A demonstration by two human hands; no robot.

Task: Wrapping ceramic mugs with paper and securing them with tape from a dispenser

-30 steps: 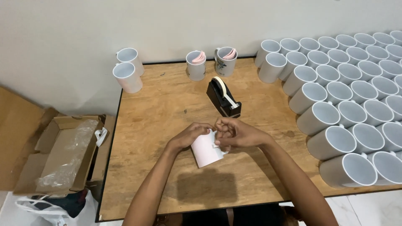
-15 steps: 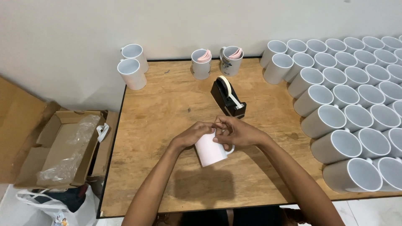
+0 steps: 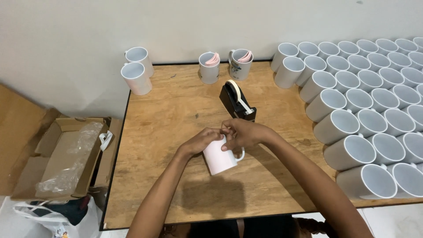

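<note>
since a second ago our view has shifted a little, so the mug [image 3: 219, 157] now sits lower and nearer the middle, and both hands have stayed closed around it. we see the mug lying tilted on its side near the front middle of the table [image 3: 176, 110], its handle at the right, its pale wrapped side facing up. our left hand [image 3: 200, 142] curls its fingers [image 3: 214, 132] onto the mug's upper left edge, bent and close together, pressed on the wrap. our right hand [image 3: 243, 133] comes from the right with fingers folded down over the top of the mug; the fingertips of both hands meet there. we cannot tell whether a strip of tape lies between them.

just beyond the hands stands a black tape dispenser [image 3: 237, 101]. two mugs holding pink sheets [image 3: 225, 64] stand at the far edge, two white mugs [image 3: 136, 70] at the far left corner, and rows of white mugs [image 3: 365, 110] fill the right side. left of the table, on the floor, lies an open cardboard box [image 3: 61, 158] with clear plastic in it, and a pale wall [image 3: 88, 26] rises behind.
</note>
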